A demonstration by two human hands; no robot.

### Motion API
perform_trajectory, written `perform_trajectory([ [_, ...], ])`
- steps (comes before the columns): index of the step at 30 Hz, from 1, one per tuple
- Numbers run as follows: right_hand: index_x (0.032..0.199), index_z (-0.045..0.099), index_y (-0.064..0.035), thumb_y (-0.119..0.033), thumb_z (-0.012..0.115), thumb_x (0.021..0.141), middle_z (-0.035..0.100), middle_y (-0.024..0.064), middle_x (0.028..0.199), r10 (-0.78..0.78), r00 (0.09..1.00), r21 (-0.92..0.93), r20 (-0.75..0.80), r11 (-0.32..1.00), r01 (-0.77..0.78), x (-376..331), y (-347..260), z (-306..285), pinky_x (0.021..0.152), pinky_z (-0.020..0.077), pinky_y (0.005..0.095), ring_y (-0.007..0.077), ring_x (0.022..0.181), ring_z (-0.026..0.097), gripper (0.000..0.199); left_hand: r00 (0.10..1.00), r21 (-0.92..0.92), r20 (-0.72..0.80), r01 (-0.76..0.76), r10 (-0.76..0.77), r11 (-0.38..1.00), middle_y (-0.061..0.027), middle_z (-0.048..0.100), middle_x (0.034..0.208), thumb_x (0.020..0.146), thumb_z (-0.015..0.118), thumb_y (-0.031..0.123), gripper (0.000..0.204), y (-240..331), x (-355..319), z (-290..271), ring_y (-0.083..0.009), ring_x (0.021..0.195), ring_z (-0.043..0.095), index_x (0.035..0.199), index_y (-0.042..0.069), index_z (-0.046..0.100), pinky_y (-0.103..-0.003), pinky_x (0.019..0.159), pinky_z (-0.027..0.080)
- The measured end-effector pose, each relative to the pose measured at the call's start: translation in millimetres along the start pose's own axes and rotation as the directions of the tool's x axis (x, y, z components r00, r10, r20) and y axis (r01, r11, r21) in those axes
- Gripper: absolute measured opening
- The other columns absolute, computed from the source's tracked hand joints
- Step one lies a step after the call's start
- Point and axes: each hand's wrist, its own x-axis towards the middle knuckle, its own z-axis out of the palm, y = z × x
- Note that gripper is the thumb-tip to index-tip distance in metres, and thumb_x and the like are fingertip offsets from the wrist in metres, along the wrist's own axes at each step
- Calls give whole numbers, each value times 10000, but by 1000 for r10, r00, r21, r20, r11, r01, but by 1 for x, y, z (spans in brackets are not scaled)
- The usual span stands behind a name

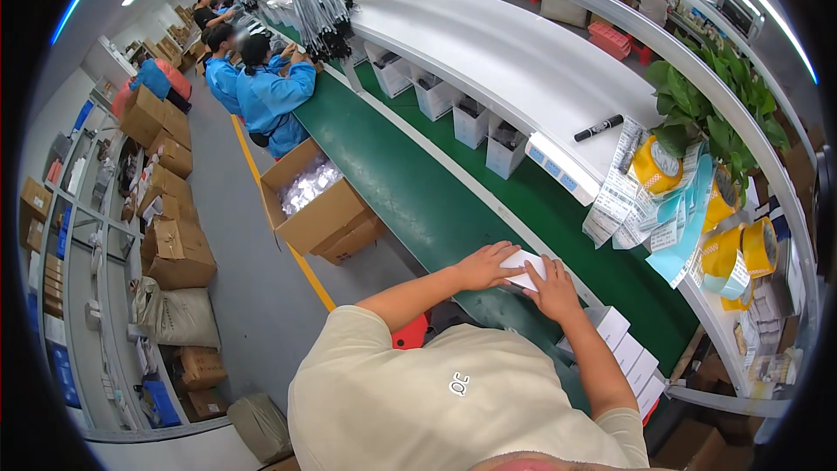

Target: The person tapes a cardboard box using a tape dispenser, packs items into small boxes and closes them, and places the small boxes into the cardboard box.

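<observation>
A small white box [526, 263] lies on the green bench top in front of me, between my two hands. My left hand [488, 267] is at its left side, with the fingers resting along its edge and top. From the right, my right hand [553, 288] presses its fingers against the same box. Parts of the box are hidden under both hands. Close to my right forearm, several white boxes [629, 354] stand in a row on the bench.
An open carton [283, 196] of small clear-wrapped pieces stands left of the green bench [384, 170]. White bins [472, 125] line the bench under a white shelf [488, 30]. Tape rolls [659, 166], label strips [615, 201] and a marker [599, 128] lie right. Co-workers [268, 92] sit farther along.
</observation>
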Motion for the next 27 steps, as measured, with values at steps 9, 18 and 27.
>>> perform_trajectory([
  [9,1574,376,-141,-482,744,846,418,289,1464,99,994,-123,-40,987,-103,-12,-17,15,1018,455,537,446,1303,462,884,999,73,-38,23,-21,997,-264,259,1634,959,660,356,696,12,-6,16,-478,1494,279,1579,193,391,-557,1203,280],
  [18,1448,494,-18,-405,764,821,559,203,1142,661,749,83,-47,749,-657,-99,-38,-9,868,481,484,370,1075,555,785,798,-858,418,504,-435,101,-225,432,1519,995,661,304,955,91,84,102,-295,1318,492,1610,-32,13,-386,1111,413],
  [27,1336,606,-42,-393,723,869,588,260,1319,909,288,268,-302,371,-889,-332,32,-48,1027,469,499,421,1216,576,596,731,-706,619,678,-288,204,-153,516,1488,1089,430,460,682,122,139,149,-260,1315,534,1600,36,274,-344,1119,398],
])
